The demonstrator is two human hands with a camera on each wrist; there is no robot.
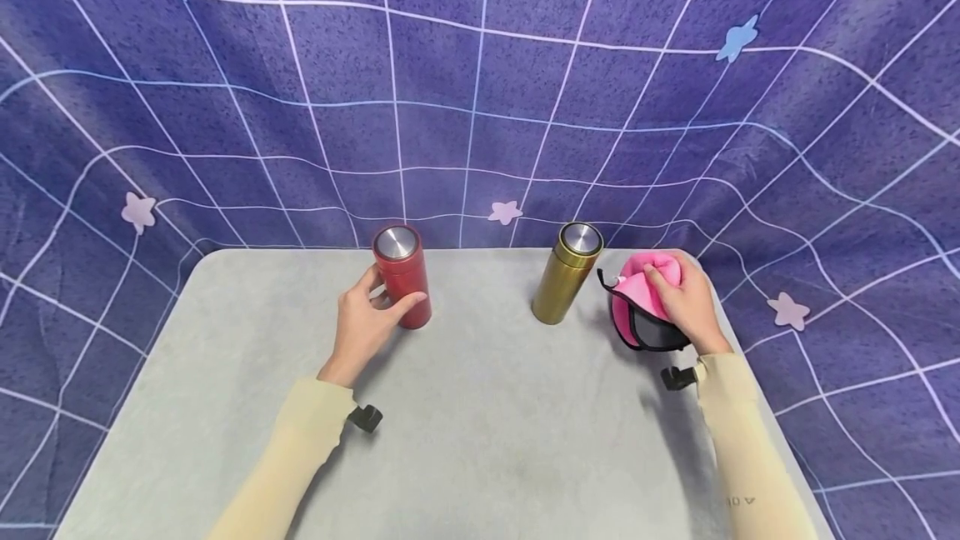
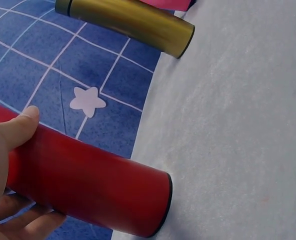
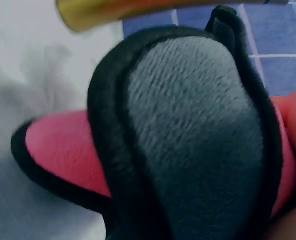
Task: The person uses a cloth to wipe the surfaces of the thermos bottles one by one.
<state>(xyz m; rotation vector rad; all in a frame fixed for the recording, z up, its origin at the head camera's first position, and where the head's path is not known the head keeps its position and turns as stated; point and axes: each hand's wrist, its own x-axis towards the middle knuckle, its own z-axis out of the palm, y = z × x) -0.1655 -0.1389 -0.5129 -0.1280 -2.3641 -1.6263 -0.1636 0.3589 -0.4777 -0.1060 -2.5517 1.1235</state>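
Observation:
A red thermos bottle [image 1: 405,277] with a silver-topped lid stands at the back of the table, left of the middle. My left hand [image 1: 363,323] grips it from the left, thumb across its front and fingers behind; the left wrist view shows the thumb and fingers on opposite sides of the red body [image 2: 88,175]. Farther right stands a gold thermos bottle [image 1: 558,286], untouched. My right hand [image 1: 688,302] pinches a soft pink fabric piece [image 1: 626,307] with black edging and a dark grey panel [image 3: 193,130]. Its full shape is folded and partly hidden by the hand.
The pale grey table [image 1: 480,432] ends just behind the bottles. A blue curtain [image 1: 465,123] with a line grid and stars hangs along the back and sides. Small black devices sit on both wrists.

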